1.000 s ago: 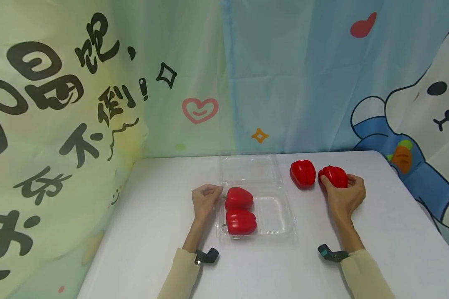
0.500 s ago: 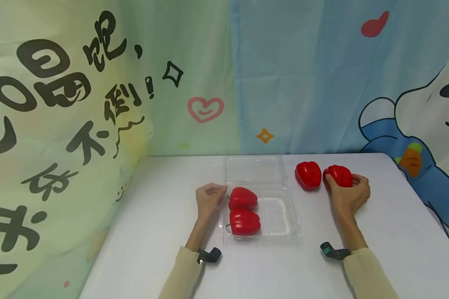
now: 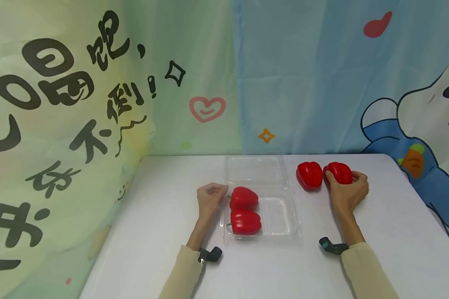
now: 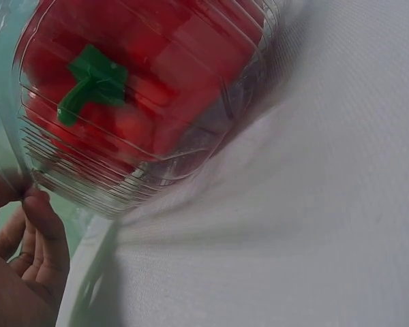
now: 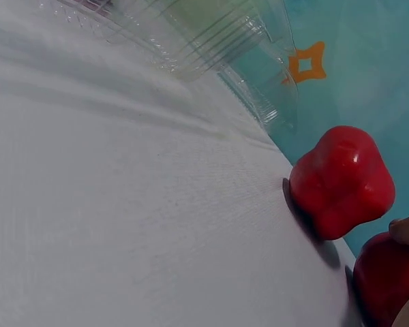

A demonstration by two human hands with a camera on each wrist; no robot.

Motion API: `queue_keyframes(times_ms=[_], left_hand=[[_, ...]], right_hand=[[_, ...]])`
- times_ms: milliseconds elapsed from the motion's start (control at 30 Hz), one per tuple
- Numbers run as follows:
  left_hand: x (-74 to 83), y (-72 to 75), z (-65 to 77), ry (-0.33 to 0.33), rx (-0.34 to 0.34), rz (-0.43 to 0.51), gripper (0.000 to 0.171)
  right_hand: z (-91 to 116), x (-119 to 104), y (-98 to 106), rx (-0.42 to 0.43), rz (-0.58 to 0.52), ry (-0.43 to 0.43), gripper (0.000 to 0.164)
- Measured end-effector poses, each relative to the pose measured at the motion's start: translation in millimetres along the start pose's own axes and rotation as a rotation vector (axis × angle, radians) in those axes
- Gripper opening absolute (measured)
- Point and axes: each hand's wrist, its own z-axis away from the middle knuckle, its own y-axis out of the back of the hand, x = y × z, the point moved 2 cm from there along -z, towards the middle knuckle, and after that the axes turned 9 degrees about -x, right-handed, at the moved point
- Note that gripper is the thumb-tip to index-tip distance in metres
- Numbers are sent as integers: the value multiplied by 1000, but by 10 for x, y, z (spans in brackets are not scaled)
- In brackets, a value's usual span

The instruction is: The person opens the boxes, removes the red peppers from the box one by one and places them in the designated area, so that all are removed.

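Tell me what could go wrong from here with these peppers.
The right hand grips the rightmost pepper close beside the neighbouring pepper, so a sideways move might knock that one. The left hand pinches the clear box at its edge; a tug could shift the box. The rear boxed pepper and front boxed pepper both sit on its left side, so lifting it could tip it.

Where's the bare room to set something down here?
Bare: the table left of the left hand and between the sleeves, and the right half of the clear container. Crowded: its left half, with two red peppers, and the back right, where the right hand grips a third pepper beside a fourth pepper.
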Motion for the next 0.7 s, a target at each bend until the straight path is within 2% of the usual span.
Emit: queue_keyframes(times_ms=[433, 700], left_hand=[[31, 7, 10, 9, 3, -18, 17], [9, -6, -5, -6, -2, -7, 19]], right_hand=[[-23, -28, -28, -37, 26, -2, 86], [16, -59, 35, -46, 17, -19, 88]])
